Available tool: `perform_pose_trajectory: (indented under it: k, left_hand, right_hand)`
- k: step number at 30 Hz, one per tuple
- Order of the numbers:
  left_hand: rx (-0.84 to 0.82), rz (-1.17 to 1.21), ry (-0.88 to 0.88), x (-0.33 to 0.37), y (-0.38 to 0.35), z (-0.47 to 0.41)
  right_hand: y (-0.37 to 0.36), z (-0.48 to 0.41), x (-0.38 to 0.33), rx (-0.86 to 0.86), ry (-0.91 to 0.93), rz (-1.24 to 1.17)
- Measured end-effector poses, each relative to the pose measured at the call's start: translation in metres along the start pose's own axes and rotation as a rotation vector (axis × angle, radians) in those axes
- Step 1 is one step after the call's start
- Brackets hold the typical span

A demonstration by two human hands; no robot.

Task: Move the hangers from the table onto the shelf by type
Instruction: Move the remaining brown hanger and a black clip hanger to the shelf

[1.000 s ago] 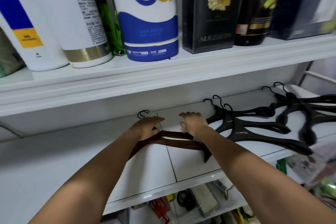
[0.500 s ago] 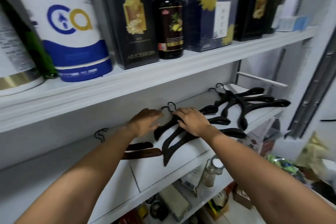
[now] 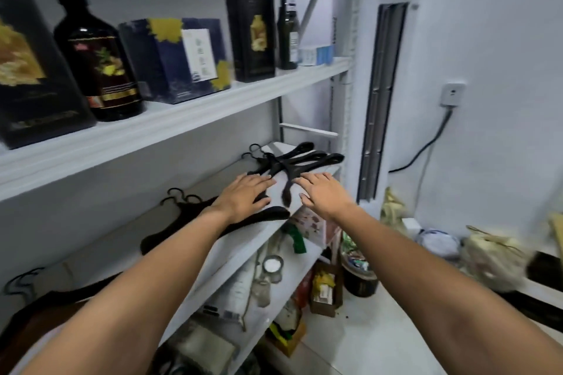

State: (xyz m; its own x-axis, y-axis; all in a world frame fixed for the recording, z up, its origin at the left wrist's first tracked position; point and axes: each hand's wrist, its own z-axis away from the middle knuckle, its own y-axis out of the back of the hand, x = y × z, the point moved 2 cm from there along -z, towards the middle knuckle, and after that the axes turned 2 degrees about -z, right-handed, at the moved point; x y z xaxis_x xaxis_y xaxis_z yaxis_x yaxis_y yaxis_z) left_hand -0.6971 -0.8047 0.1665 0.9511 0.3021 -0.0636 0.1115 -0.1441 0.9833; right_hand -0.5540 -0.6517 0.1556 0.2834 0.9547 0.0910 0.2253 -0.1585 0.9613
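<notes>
Your left hand lay flat, fingers straight, on a pile of black hangers on the shelf, and your right hand was spread open just beside it, holding nothing. Just beyond both hands lay a second black pile; brown hangers sat back by your left elbow on the same shelf
</notes>
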Motion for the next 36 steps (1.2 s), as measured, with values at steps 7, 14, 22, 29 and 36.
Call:
perform_pose_trajectory:
  k: [7, 14, 22, 29, 36]
  left_hand:
    - [-0.013, -0.048, -0.188, 0.102, -0.001, -0.080]
    - [0.021, 0.011, -0.425, 0.236, -0.002, -0.146]
    - [0.053, 0.102, -0.654, 0.364, -0.016, -0.186]
    - [0.034, 0.114, -0.810, 0.445, -0.039, -0.222]
    - [0.049, 0.173, -0.992, 0.522, -0.052, -0.263]
  right_hand:
    - [0.016, 0.089, 0.099, -0.027, -0.218, 0.034]
    - [0.021, 0.201, 0.179, -0.066, -0.492, 0.082]
    - [0.025, 0.308, 0.238, -0.118, -0.756, 0.121]
    - [0.024, 0.375, 0.273, -0.128, -0.969, 0.140]
    - [0.014, 0.431, 0.315, -0.153, -1.213, 0.132]
